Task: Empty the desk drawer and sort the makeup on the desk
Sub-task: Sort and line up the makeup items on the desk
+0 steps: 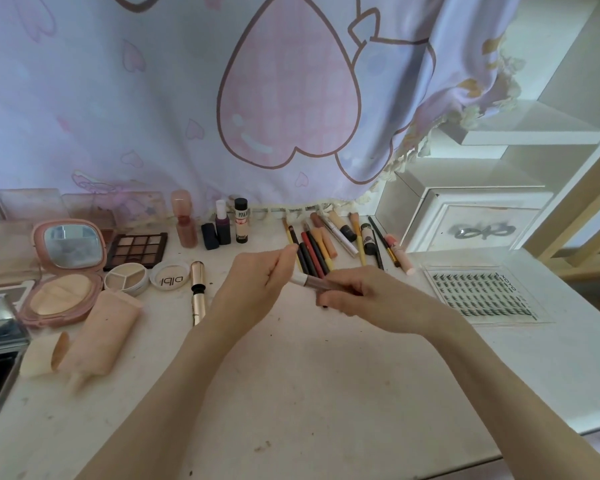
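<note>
My right hand [361, 299] grips a slim tube with a silver cap [305, 280] over the middle of the white desk [309, 393]. My left hand [257, 285] has curled fingers and meets the tube's capped end; thumb and forefinger pinch near a pencil tip. Behind the hands lies a row of pencils and brushes [326, 247]. To the left lie an open pink powder compact [63, 271], an eyeshadow palette [136, 249], a round concealer pot [125, 278], a gold tube [198, 289] and a pink squeeze tube [101, 337].
Small bottles [227, 223] stand at the back by a hanging patterned cloth [257, 98]. A clear tray of false lashes [482, 296] lies at the right. White drawers [471, 223] and shelves stand at back right. Mirrored cases [0, 341] sit at the left edge.
</note>
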